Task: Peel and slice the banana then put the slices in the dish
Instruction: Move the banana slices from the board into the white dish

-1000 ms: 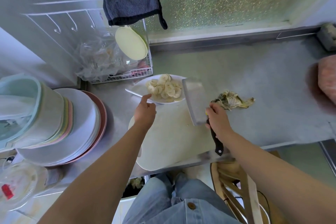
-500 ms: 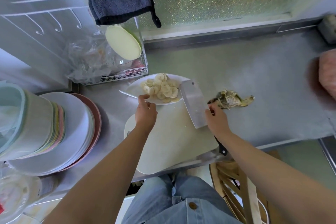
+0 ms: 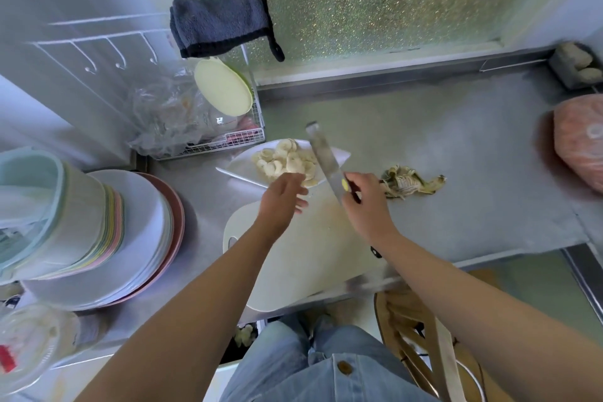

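Note:
A white dish [image 3: 241, 164] on the steel counter holds a pile of banana slices [image 3: 284, 160]. In front of it lies a white cutting board [image 3: 303, 258]. My right hand [image 3: 365, 202] grips the handle of a cleaver [image 3: 323, 158], whose blade is tilted up on edge over the dish's right side. My left hand [image 3: 282, 197] hovers just in front of the dish, fingers apart and holding nothing. The banana peel [image 3: 411, 181] lies crumpled on the counter to the right of my right hand.
A tall stack of plates and bowls [image 3: 81, 232] fills the left. A wire rack [image 3: 222, 140] with plastic bags and a pale lid stands behind the dish, a dark towel [image 3: 222, 26] hanging above. A pink bag [image 3: 580, 140] sits at far right. A wooden chair [image 3: 421, 330] is below the counter edge.
My right hand turned the cleaver from lying flat to blade on edge and raised it over the dish. My left hand let go of the dish rim and opened.

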{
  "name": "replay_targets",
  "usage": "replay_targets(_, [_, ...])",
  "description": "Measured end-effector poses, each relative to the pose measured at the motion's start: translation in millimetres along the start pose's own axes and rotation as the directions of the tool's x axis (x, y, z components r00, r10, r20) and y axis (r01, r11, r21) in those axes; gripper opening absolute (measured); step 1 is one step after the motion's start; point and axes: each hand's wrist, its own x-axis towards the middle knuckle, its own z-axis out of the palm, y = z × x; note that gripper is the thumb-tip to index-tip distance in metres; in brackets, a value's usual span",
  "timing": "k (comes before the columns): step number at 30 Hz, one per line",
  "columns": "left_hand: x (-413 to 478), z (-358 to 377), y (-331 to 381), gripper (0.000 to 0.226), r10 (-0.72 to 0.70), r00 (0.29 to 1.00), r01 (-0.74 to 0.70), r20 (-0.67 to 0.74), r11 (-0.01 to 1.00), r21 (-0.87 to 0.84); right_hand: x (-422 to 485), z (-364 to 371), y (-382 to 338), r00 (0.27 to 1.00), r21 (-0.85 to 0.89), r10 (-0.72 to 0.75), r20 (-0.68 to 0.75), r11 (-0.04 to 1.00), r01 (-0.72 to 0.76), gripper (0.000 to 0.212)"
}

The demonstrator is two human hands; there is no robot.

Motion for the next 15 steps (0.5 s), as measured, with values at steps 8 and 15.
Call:
replay_targets(8, [-2.1,-3.2,7.1,0.032,-0.061,0.998,0.063,0.018,0.992,-0.113,-11.4,31.1,-13.9,0.935,0.038,-0.294,0.196,0.956,0.292,0.041])
replay_targets(15, [2.4,-25.5,1.8,0.023,-0.028,0.997,0.034,-0.079,0.997,0.068,11.5,30.6,-31.2,0.916,-0.031,-0.126,0.381,0.988,0.149,0.049])
